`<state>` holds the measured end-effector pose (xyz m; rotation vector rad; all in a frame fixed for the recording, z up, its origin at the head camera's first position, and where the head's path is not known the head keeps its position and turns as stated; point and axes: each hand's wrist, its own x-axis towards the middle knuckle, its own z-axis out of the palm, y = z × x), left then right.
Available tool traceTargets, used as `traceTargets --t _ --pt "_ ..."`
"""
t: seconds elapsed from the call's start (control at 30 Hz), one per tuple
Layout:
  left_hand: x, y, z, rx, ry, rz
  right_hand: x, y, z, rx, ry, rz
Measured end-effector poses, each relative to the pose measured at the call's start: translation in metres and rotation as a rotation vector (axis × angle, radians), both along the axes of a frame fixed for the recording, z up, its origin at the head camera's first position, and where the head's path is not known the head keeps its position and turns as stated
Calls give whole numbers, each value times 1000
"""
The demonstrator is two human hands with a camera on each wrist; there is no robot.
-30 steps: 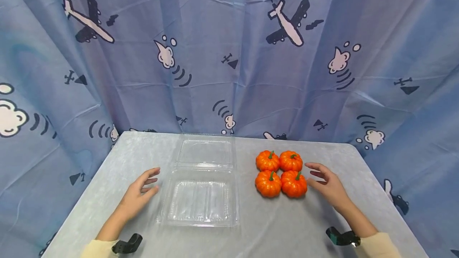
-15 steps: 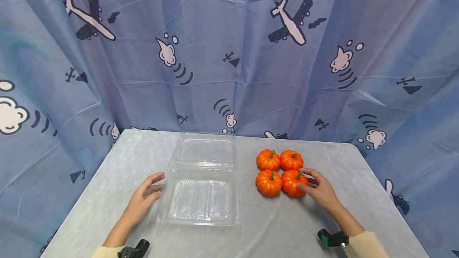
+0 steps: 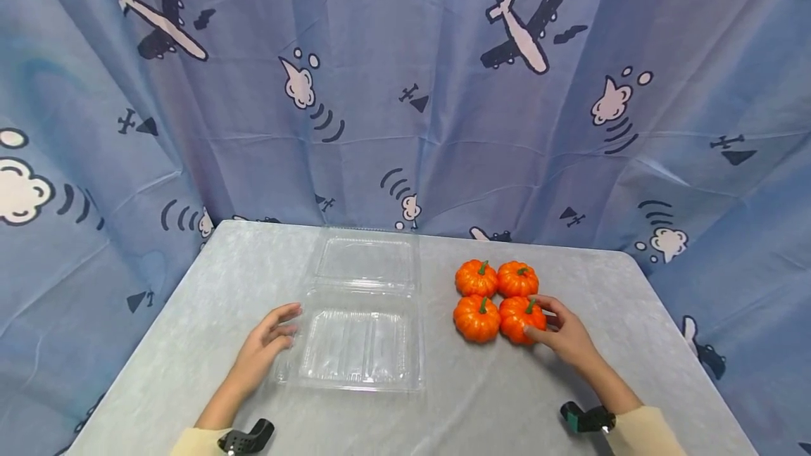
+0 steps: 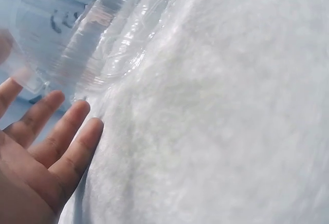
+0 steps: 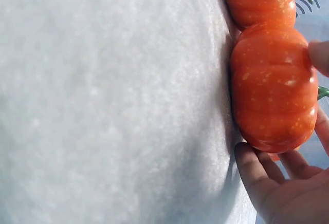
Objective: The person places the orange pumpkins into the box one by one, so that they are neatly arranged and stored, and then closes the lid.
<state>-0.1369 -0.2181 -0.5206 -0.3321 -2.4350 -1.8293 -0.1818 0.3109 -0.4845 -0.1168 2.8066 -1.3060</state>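
Several small orange pumpkins with green stems sit in a tight cluster on the right of the table in the head view. My right hand (image 3: 566, 334) holds the front right pumpkin (image 3: 518, 320), thumb at the near side and fingers around its right side; in the right wrist view this pumpkin (image 5: 275, 88) still rests on the cloth. A clear plastic clamshell box (image 3: 355, 382) lies unfolded left of centre, with its lid (image 3: 365, 259) toward the back. At the box's left edge is my left hand (image 3: 256, 354), its fingers (image 4: 77, 149) extended and holding nothing; whether they touch the plastic is unclear.
Against the front right pumpkin sit the front left pumpkin (image 3: 476, 319) and the back right pumpkin (image 3: 517, 279). The back left pumpkin (image 3: 475, 278) completes the cluster. A pale cloth covers the table (image 3: 469, 400); a blue airplane-print curtain (image 3: 367, 76) hangs behind it.
My right hand has moved left from beside the cluster onto the front right pumpkin. My left hand has shifted right, up to the box's edge. The head view has tilted slightly.
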Motion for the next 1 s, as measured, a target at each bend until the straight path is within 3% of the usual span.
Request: traceTargets --t 0.2,0.57,1.0 --pt "-3 3 -1 20 -11 -16 -1 2 -1 -5 -6 21" --pt "-3 7 0 58 -50 20 -3 5 -7 9 3 -1" --pt "-5 14 0 86 -17 51 5 11 6 8 -25 -57"
